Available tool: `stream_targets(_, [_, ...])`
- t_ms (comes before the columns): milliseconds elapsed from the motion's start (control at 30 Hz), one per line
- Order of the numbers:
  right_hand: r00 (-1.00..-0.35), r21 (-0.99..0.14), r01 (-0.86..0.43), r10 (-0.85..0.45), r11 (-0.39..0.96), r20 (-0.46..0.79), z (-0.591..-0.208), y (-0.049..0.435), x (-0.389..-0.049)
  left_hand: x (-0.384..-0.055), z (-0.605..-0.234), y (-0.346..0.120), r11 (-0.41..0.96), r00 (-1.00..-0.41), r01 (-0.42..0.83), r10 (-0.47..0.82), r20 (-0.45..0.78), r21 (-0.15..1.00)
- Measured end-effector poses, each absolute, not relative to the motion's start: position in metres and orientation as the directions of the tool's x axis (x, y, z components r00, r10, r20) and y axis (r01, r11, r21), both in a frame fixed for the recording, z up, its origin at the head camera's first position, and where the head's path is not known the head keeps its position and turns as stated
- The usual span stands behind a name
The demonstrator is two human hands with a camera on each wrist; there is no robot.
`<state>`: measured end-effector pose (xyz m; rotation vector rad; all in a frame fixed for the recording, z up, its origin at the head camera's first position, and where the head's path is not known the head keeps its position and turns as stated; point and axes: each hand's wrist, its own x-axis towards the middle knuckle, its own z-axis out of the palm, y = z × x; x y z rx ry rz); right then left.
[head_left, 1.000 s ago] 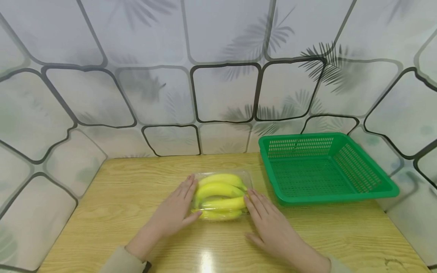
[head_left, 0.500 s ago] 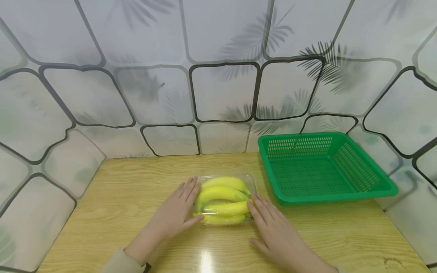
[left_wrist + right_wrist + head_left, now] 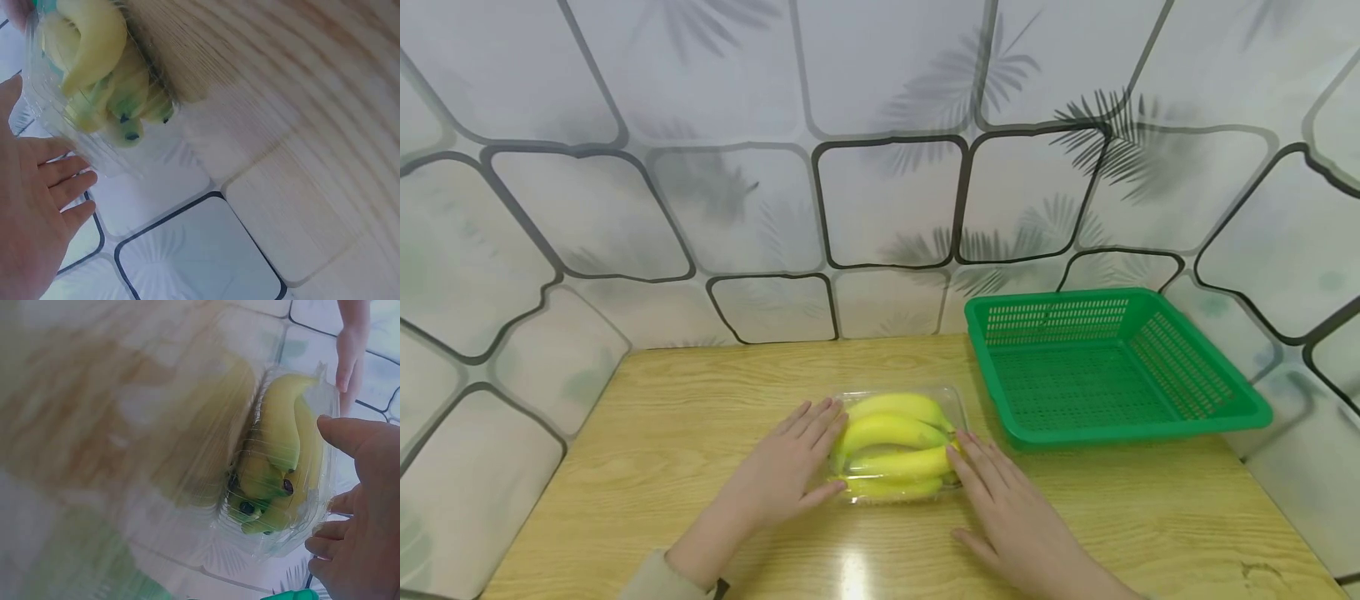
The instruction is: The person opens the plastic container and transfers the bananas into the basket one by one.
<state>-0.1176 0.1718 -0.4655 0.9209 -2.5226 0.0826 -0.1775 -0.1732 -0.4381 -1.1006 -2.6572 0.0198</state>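
A clear plastic box (image 3: 957,402) of yellow bananas (image 3: 891,432) sits on the table, midway between the two hands. My left hand (image 3: 784,467) lies along its left end, fingers extended over the rim and thumb by the near corner. At the opposite end, the fingertips of my right hand (image 3: 1011,508) rest on the rim, the thumb held away from the box. In the left wrist view, the left hand (image 3: 37,206) has its fingers extended against the plastic. Dark banana tips (image 3: 247,508) show through the box wall in the right wrist view.
A green perforated plastic basket (image 3: 1000,387) stands at the back right, with nothing in it. The wooden table (image 3: 700,408) meets a patterned wall (image 3: 887,208) behind and at both sides.
The box of bananas has slid slightly toward me and to the right. Both hands have moved with it, still at its two ends.
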Motion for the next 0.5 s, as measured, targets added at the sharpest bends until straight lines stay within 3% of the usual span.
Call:
stream_targets(233, [-0.673, 0.06, -0.627, -0.579, 0.777, 0.461, -0.464, 0.172, -0.116, -0.175, -0.433, -0.16, 0.643, -0.6, 0.748, 0.761, 0.247, -0.162])
stream_targets(500, [-0.714, -0.013, -0.592, -0.518, 0.806, 0.471, -0.462, 0.176, -0.111, -0.173, -0.432, -0.142, 0.589, -0.54, 0.78, 0.805, 0.246, -0.212])
